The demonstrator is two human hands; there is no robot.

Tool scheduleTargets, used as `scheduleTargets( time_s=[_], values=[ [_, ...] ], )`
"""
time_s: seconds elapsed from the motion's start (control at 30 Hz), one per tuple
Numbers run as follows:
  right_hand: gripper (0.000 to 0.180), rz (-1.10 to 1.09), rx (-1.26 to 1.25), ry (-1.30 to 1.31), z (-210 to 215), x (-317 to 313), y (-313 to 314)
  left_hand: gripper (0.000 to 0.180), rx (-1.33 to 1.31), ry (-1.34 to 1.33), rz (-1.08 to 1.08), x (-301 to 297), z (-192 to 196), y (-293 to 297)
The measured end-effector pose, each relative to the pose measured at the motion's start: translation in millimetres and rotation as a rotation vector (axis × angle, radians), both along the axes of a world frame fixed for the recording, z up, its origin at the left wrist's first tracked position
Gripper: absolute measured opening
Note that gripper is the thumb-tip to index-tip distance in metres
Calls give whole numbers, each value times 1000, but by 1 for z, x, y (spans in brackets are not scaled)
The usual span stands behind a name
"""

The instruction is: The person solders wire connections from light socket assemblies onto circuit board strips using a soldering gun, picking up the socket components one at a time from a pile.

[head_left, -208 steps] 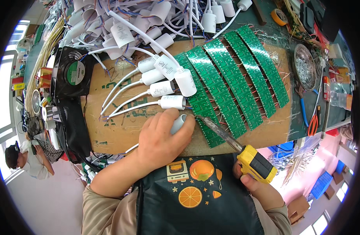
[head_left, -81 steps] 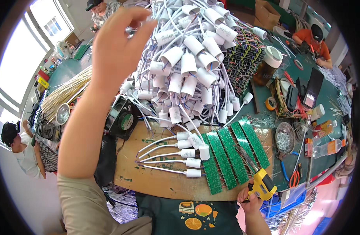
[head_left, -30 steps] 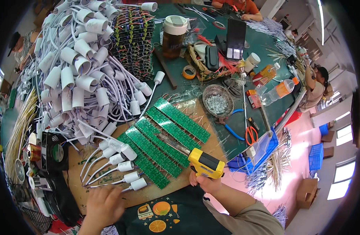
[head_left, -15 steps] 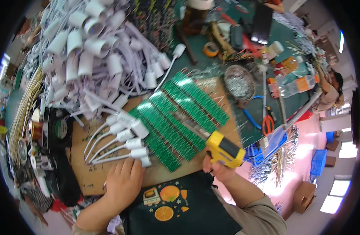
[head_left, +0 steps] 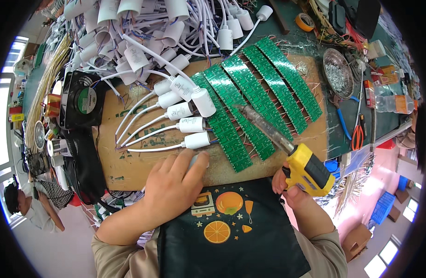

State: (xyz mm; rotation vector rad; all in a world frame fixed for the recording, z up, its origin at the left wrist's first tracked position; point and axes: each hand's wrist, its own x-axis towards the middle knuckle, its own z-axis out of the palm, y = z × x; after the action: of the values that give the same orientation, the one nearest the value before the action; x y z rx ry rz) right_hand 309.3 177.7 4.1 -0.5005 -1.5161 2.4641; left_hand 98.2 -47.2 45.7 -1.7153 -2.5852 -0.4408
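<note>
Soldering gun (head_left: 302,167), yellow-bodied with a dark grip, sits in my right hand (head_left: 287,187), which is wrapped firm round its handle at the near right edge of the brown board (head_left: 129,162) on the bench (head_left: 335,134). Its long axis runs on a diagonal: the handle is toward me and to the right, and the long grey tip (head_left: 261,125) points away and to the left, lying over the green circuit strips (head_left: 254,99). Those strips lie side by side in a fan, each one slanting the same way, from upper left to lower right.

My left hand (head_left: 173,192) lies curled, palm down, over a white lamp socket (head_left: 193,160) at the near edge of the board; only a bit of it shows between my fingers. Just beyond it five more white sockets (head_left: 187,125) lie in a row, each with a pale rectangular label on its barrel and a white lead trailing left. A heap of the same sockets (head_left: 139,28) is piled at the far side. Left of the board stands a black fan (head_left: 83,99) with a round green label at its hub. A roll of orange tape (head_left: 308,22) lies far off to the right.
</note>
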Motion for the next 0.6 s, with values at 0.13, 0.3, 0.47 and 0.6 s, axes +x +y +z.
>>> scheduleTargets(
  time_s=[0.13, 0.3, 0.47, 0.6],
  values=[
    [40, 54, 50, 3, -1, 5, -5, 50, 116, -258, -28, 4, 5, 5],
    [25, 46, 66, 35, -6, 12, -7, 44, 217, -419, 14, 1, 2, 8],
    [72, 85, 37, -20, -7, 20, -9, 43, 219, -241, -43, -1, 0, 10],
    [28, 56, -23, 35, -3, 14, -10, 41, 258, -270, 12, 1, 2, 14]
  ],
)
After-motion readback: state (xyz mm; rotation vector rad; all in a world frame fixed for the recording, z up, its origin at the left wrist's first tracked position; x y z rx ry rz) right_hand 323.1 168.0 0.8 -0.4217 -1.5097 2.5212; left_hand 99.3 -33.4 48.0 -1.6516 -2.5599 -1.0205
